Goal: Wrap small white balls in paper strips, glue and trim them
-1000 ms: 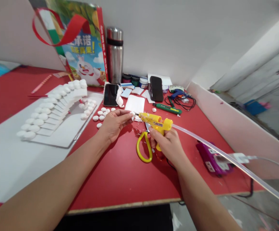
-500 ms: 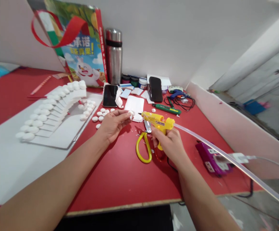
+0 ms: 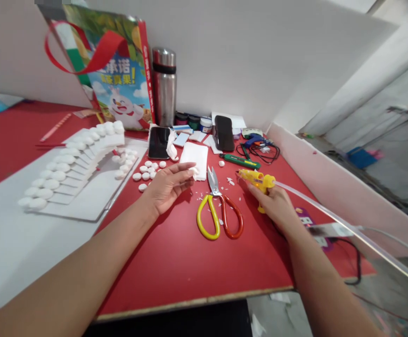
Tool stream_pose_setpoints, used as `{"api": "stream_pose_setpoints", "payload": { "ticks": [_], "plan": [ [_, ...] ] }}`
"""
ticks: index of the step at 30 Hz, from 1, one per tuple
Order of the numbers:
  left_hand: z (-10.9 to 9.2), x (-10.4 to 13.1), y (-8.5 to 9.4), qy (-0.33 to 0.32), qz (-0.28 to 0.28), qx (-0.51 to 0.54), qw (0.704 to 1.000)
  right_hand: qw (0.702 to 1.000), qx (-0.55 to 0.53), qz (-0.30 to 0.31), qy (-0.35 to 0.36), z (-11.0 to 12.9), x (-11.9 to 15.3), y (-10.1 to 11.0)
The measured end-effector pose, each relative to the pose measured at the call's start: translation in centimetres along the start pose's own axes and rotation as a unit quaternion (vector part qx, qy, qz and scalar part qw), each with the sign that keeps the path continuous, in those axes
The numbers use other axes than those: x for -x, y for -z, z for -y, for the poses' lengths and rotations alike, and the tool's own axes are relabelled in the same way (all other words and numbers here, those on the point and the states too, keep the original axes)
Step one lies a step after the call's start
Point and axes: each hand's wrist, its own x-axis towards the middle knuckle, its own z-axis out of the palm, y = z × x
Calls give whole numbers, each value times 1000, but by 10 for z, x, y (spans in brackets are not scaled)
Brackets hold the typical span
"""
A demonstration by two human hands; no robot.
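Note:
My left hand (image 3: 170, 187) pinches a small white round piece (image 3: 194, 173) between thumb and fingers, just over the front of a folded white paper (image 3: 195, 157). Wrapped around the handle of a yellow hot glue gun (image 3: 256, 179) is my right hand (image 3: 276, 203); a long clear glue stick (image 3: 316, 208) trails out of the gun's back. The nozzle points left, low over the table. Between my hands lie scissors (image 3: 215, 187), blades slightly apart, with one yellow and one red handle. Several white round pieces (image 3: 149, 171) lie beside my left hand.
On the left, a white stepped arch (image 3: 80, 164) edged with white rounds rests on a board (image 3: 91, 210). Behind stand a gift bag (image 3: 119, 70) and a steel flask (image 3: 165, 89). Two phones (image 3: 159, 142), a green cutter (image 3: 241, 161) and a purple power strip (image 3: 304, 216) are around.
My right hand has carried the glue gun right, away from the white piece, uncovering the scissors' red handle. My left hand stays nearly in place, still pinching the piece.

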Motion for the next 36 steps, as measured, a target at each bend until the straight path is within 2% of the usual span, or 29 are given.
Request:
{"api": "stream_pose_setpoints", "payload": {
  "ticks": [5,15,23,26,29,31,33,36],
  "plan": [
    [0,2,2,17,34,9,999,995,97,-21,25,-1,3,4],
    [-1,6,-1,29,59,3,998,993,116,-2,38,-2,19,15],
    [1,6,-3,-33,88,-14,995,991,126,-28,41,-9,38,16],
    [2,7,-4,-54,87,-26,994,986,156,-35,45,-13,51,15],
    [2,7,-4,-74,88,-41,993,975,194,-70,76,-13,71,15],
    [2,7,-4,-83,92,-46,991,968,202,-107,106,-5,88,16],
    [3,7,-3,-91,97,-52,990,961,180,-151,145,14,103,19],
    [5,7,-2,-107,107,-72,986,971,74,-116,197,56,108,21]
  ]
}}
